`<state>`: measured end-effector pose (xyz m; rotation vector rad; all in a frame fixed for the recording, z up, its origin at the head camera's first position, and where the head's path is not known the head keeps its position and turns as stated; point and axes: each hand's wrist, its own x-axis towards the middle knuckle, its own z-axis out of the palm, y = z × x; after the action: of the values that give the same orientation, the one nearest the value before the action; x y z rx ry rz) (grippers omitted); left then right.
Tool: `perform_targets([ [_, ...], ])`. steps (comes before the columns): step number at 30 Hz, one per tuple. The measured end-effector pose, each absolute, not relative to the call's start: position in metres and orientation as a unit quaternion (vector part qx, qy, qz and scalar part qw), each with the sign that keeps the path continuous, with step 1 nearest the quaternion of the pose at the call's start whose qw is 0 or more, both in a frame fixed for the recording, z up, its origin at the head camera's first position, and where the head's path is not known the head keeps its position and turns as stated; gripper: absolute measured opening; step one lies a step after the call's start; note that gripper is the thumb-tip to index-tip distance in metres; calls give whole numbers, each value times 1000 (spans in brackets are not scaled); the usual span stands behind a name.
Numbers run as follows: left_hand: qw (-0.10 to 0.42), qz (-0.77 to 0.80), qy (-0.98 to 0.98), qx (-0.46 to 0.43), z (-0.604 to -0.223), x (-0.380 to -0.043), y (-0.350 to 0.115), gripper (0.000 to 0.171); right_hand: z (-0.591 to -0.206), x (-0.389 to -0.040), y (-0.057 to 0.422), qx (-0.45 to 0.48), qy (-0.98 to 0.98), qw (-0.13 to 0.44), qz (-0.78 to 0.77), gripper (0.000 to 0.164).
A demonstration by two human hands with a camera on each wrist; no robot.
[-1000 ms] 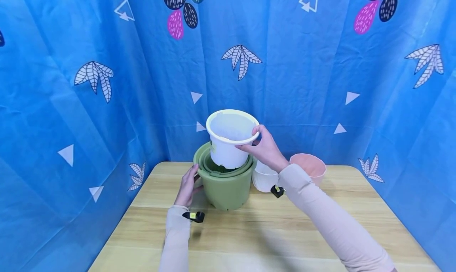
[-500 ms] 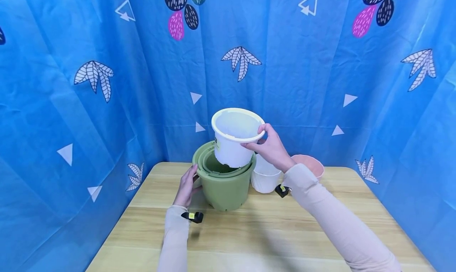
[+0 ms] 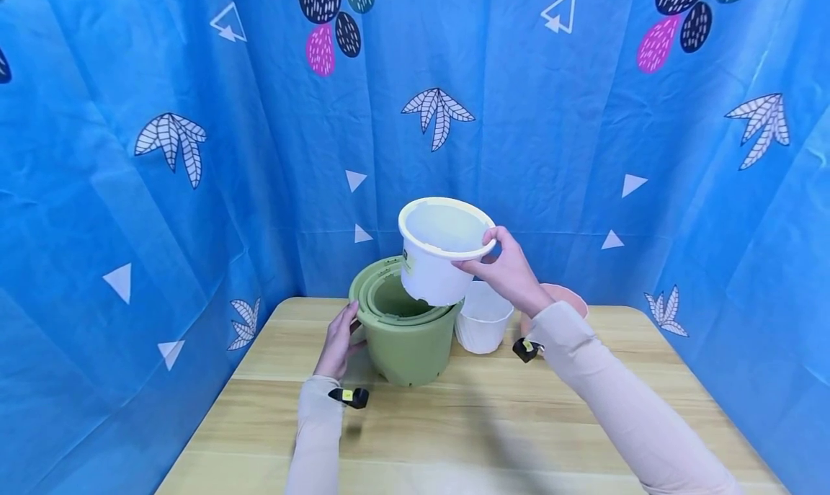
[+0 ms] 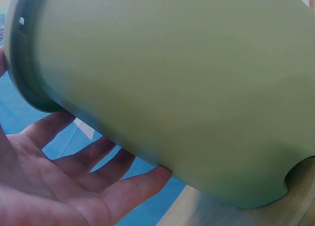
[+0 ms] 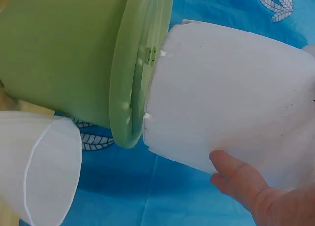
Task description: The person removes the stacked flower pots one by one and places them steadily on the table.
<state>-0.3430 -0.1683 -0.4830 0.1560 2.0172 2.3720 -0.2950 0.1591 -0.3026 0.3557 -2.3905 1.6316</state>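
Observation:
My right hand (image 3: 512,273) holds a white plastic flowerpot (image 3: 434,275) by its rim, thumb outside below the lip and fingers over the edge. The white pot hangs tilted over the right side of a large green flowerpot (image 3: 407,354). Smaller green pots (image 3: 392,293) are nested inside the large one. At the left, my left hand (image 3: 335,340) grips the green pot's rim with the thumb on top. Its fingertips (image 4: 160,174) touch the outer wall in the left wrist view. The right wrist view has the white pot's notched base close by the green rim.
A small white ribbed pot (image 3: 483,326) stands right of the green stack on the wooden table (image 3: 415,437). Behind the right forearm is a pink pot (image 3: 563,297), partly hidden. A blue patterned curtain (image 3: 551,156) surrounds the table's back and sides.
The white flowerpot has moved right with my right hand, from over the middle of the green pots to their right side. My left hand stays at the green rim.

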Motion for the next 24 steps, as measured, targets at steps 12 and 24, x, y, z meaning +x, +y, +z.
perform_targets([
  [12, 11, 757, 651, 50, -484, -341, -168, 69, -308, -289, 182, 102, -809, 116, 568, 54],
  [24, 11, 758, 651, 51, -483, -343, -166, 71, -313, -276, 210, 84, -820, 108, 556, 58],
])
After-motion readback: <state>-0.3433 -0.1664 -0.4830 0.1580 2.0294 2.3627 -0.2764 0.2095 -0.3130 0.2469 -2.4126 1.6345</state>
